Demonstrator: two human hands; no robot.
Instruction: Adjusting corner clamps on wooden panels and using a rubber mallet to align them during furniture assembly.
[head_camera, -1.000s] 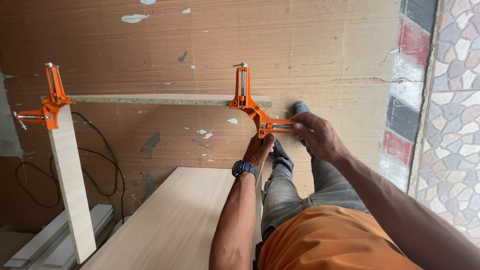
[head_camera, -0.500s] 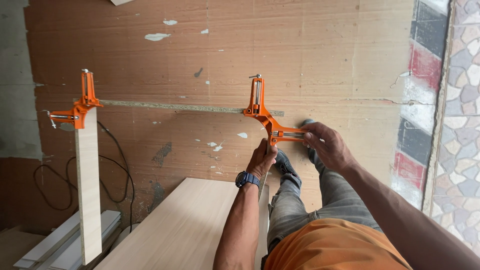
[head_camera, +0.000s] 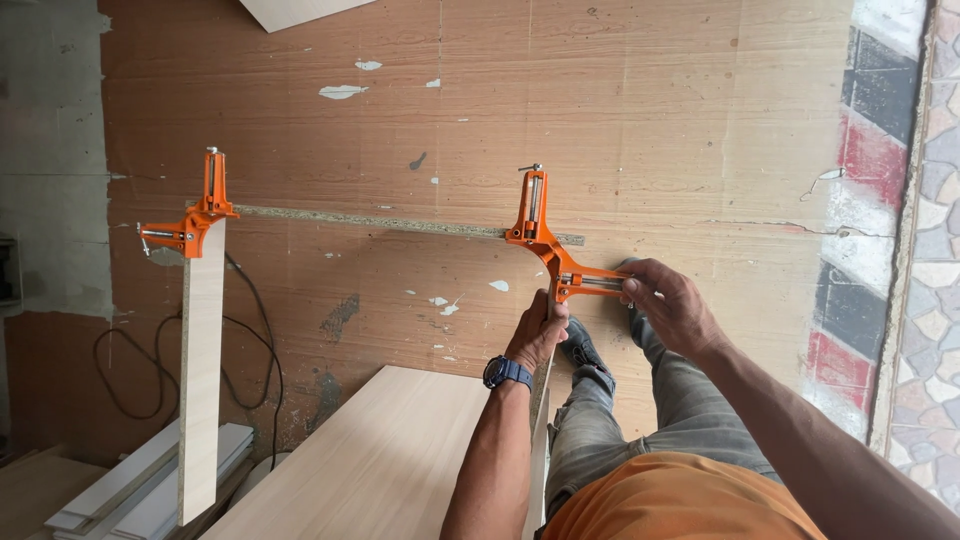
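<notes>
An orange metal corner clamp (head_camera: 555, 258) with an L-shaped body and two silver screw rods sat a little right of the frame's centre, gripping the joint where a long thin board with a rough speckled chipboard edge (head_camera: 380, 224) met a pale smooth laminate panel standing on edge (head_camera: 541, 400). The right hand (head_camera: 672, 305) lay at three o'clock from the clamp, fingers curled loosely around the end of its horizontal screw rod, thumb on top, the forearm running down to five o'clock. The left hand (head_camera: 538, 335) sat at six o'clock from the clamp, closed in a fist around the top edge of the upright panel just under the clamp, wrist straight, a dark blue wristwatch (head_camera: 507, 373) on it.

At nine o'clock, well apart, a second orange corner clamp (head_camera: 190, 225) held the other end of the thin board against another pale laminate plank (head_camera: 202, 370) running down toward seven o'clock. A wide pale wood-grain panel (head_camera: 370, 465) lay flat at six to seven o'clock. Everything rested on a worn brown plywood sheet (head_camera: 640, 130), scuffed and flecked with white patches. A black cable (head_camera: 130, 345) looped at eight o'clock. The person wore grey jeans (head_camera: 680, 420) and an orange shirt (head_camera: 680, 505). Patterned stone tiling (head_camera: 930, 250) bordered the three o'clock edge.
</notes>
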